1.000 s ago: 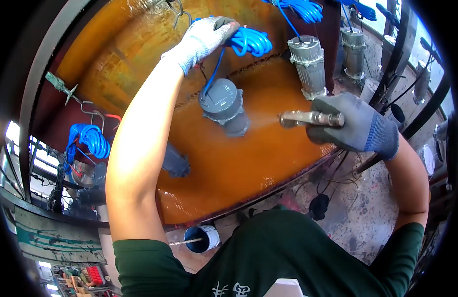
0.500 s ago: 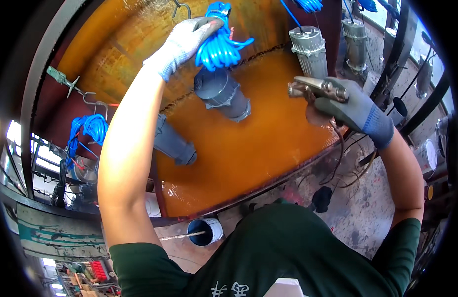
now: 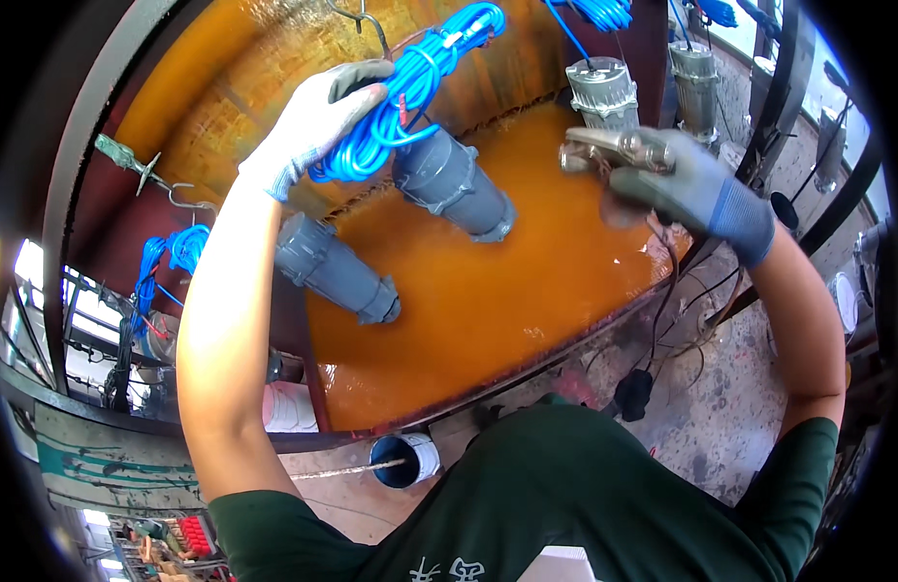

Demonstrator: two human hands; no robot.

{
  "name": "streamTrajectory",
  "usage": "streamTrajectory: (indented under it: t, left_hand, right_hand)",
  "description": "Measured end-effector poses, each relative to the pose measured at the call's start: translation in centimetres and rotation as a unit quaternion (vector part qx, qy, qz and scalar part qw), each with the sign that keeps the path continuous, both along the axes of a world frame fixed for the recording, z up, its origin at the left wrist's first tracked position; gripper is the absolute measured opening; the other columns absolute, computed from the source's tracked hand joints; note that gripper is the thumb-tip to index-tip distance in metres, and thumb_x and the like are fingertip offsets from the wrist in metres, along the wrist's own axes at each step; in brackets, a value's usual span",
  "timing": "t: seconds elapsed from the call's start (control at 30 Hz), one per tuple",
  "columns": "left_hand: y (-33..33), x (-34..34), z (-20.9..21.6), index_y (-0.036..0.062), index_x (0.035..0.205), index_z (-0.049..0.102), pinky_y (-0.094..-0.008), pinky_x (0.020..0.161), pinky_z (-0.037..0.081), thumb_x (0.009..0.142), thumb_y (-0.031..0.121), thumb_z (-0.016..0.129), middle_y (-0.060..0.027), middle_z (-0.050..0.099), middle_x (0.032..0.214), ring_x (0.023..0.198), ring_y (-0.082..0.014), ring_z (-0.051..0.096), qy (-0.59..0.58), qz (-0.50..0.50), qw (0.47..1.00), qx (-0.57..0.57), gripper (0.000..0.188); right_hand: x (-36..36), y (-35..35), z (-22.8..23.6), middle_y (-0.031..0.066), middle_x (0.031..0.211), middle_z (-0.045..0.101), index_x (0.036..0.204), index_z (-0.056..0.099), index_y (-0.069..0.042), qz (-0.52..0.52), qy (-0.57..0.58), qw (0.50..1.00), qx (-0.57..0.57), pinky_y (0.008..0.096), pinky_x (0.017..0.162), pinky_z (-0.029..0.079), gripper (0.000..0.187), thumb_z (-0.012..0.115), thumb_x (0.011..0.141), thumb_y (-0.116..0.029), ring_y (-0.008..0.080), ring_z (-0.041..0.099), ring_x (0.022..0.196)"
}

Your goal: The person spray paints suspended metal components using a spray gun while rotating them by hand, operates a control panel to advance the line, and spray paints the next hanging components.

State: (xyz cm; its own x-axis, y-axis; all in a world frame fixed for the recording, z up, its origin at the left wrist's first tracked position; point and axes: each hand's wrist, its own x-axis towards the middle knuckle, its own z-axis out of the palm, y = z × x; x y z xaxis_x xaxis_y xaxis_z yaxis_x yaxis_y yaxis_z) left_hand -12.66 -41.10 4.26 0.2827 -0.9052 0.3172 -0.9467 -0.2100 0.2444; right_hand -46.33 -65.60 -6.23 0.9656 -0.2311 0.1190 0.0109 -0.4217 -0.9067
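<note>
My left hand (image 3: 318,121), in a pale glove with grey fingertips, grips the side of a blue cable coil (image 3: 410,97). The coil hangs tilted from a metal hook (image 3: 369,27), with a grey cylindrical pump (image 3: 454,184) slanting just below it. In my right hand (image 3: 687,189), gloved in grey, is a metal spray gun (image 3: 619,150), slightly blurred. Its fingers close round the grip, and a dark hose (image 3: 662,291) trails downward. To the left of the middle pump hangs a second grey pump (image 3: 337,270).
Orange-brown liquid (image 3: 468,301) fills the basin below the pumps. More pumps hang at the right, including a silver-grey one (image 3: 602,92). Another blue coil (image 3: 187,247) hangs left. A bucket (image 3: 420,456) with a stick stands by the basin's near edge.
My left hand has moved left and down, and the blue coil has tilted over. Both nearby grey pumps have swung. My right hand with the spray gun has shifted only slightly.
</note>
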Motion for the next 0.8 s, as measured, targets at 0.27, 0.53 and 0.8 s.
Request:
streamTrajectory:
  t: [0.27, 0.53, 0.8]
  left_hand:
    - [2.2, 2.2, -1.6, 0.0034, 0.125, 0.076, -0.0362, 0.097, 0.055, 0.104, 0.037, 0.066, -0.0145, 0.078, 0.116, 0.104, -0.0234, 0.074, -0.003, 0.093, 0.992, -0.086, 0.041]
    - [2.5, 3.7, -2.9, 0.0027, 0.103, 0.076, -0.0372, 0.077, 0.052, 0.106, 0.042, 0.062, -0.0162, 0.071, 0.086, 0.077, -0.0204, 0.065, -0.064, 0.201, 0.968, -0.138, 0.042]
    - [3.1, 3.5, -3.3, 0.0004, 0.107, 0.074, -0.0339, 0.079, 0.051, 0.108, 0.039, 0.059, -0.0102, 0.07, 0.087, 0.082, -0.0173, 0.062, 0.047, 0.2, 0.969, -0.14, 0.042]
  right_hand:
    - [2.4, -3.7, 5.5, 0.0066, 0.089, 0.076, 0.124, 0.072, -0.002, 0.032, -0.063, 0.972, -0.226, 0.0255, 0.066, 0.059, 0.036, 0.076, 0.101, -0.03, 0.0098, 0.072, 0.075]
    - [5.9, -3.3, 5.9, 0.0104, 0.082, 0.076, 0.116, 0.073, -0.001, 0.034, -0.168, 0.946, -0.275, 0.0335, 0.067, 0.061, 0.033, 0.069, 0.105, -0.032, 0.0151, 0.075, 0.072]
    - [6.5, 0.2, 5.0, 0.0126, 0.08, 0.077, 0.106, 0.07, 0.0, 0.035, -0.078, 0.934, -0.347, 0.0393, 0.078, 0.059, 0.042, 0.072, 0.101, -0.042, 0.0222, 0.076, 0.073]
